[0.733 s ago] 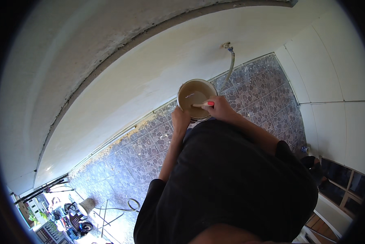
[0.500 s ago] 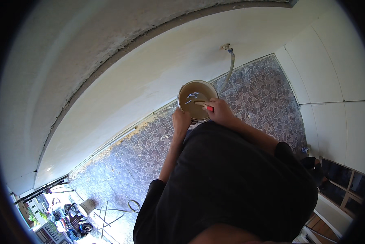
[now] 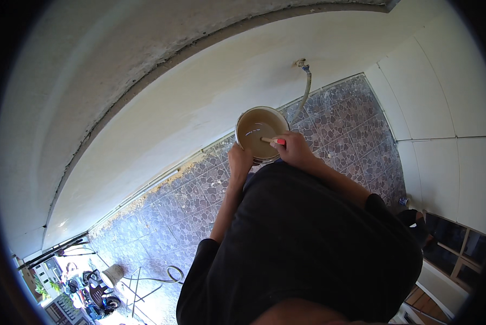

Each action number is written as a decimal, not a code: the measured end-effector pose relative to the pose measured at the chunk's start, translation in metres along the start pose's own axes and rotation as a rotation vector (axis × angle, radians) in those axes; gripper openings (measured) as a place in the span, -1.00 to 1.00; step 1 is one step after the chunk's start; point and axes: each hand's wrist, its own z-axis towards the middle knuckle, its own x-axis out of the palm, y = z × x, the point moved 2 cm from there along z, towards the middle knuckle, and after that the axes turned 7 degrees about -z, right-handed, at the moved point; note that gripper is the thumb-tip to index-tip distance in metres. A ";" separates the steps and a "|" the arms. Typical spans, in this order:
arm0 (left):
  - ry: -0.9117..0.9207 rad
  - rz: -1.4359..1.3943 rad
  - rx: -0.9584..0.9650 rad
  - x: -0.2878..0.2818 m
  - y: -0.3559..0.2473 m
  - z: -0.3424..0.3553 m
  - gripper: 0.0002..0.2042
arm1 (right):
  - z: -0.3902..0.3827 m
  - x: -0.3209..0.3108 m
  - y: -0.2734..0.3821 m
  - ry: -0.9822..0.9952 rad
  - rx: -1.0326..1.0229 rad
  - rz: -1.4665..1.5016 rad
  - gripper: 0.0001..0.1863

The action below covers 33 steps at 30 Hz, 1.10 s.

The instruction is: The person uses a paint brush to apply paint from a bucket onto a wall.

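Observation:
In front of me is a pale round bucket (image 3: 242, 120) holding brownish liquid (image 3: 262, 130) with bright reflections on its surface. My left hand (image 3: 240, 160) is closed on the bucket's near-left rim. At the near-right rim, my right hand (image 3: 296, 149) grips a slim, pale, wooden-looking tool (image 3: 268, 140) with a red end close to the fingers. The tool slants over the bucket, its far tip at or in the liquid; the tip is too small to tell the tool's kind.
A pale wall (image 3: 199, 103) runs beyond the bucket, with a tap (image 3: 301, 64) and hanging hose (image 3: 308, 89). Patterned tiles (image 3: 340, 124) cover the floor. Lower left are another bucket (image 3: 112, 275), a coiled hose (image 3: 173, 274) and a motorcycle (image 3: 99, 303). A person's dark-clothed part (image 3: 413, 219) shows at right.
The tool in my right hand has shifted slightly, and less of its length shows. Reflections on the liquid have changed shape. My left hand stays on the rim.

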 end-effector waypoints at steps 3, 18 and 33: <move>-0.012 0.033 0.001 0.000 -0.003 -0.003 -0.63 | 0.001 -0.005 0.008 -0.092 -0.155 -0.052 -0.85; 0.021 0.066 -0.007 0.001 -0.009 -0.003 -0.68 | 0.002 -0.008 0.008 -0.089 -0.194 -0.176 -0.85; -0.032 0.080 0.020 0.004 0.004 -0.002 -0.64 | 0.007 -0.006 0.004 -0.233 -0.185 -0.086 -0.79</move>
